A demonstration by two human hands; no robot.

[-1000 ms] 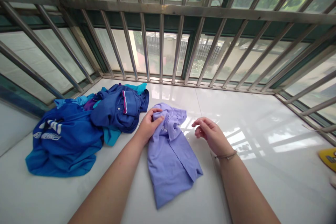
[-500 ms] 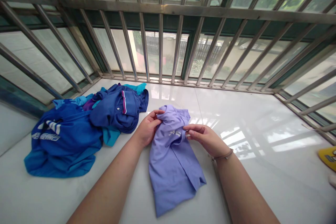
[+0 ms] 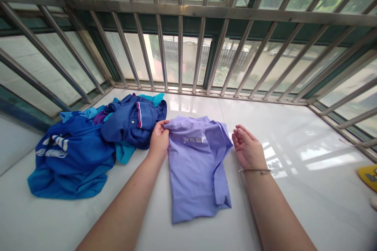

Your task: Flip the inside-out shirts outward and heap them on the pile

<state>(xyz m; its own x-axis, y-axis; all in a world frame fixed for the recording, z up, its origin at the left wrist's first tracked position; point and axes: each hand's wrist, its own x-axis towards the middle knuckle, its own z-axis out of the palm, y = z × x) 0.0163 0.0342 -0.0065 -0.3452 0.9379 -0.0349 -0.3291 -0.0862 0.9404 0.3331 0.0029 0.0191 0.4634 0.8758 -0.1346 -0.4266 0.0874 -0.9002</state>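
A lavender garment [image 3: 191, 168] with pale lettering across its upper part lies on the white tiled ledge in front of me. Its right side is folded over in a loose strip, and the bottom hem is turned up. My left hand [image 3: 160, 141] pinches the upper left corner between thumb and fingers. Just off the garment's right edge is my right hand [image 3: 249, 149], fingers loosely curled and apart from the thumb, with nothing visible in them. I cannot make out the garment's exact kind.
A heap of blue clothes [image 3: 76, 153] lies at the left, with a navy piece [image 3: 132, 125] close to my left hand. Metal bars [image 3: 180, 51] stand along the back and sides before the windows. A yellow object [image 3: 368, 178] sits at the right edge.
The lavender garment has been spread wider and flatter, its lettering turned and more visible. My left hand has moved slightly left with the corner; my right hand has moved right, off the cloth.
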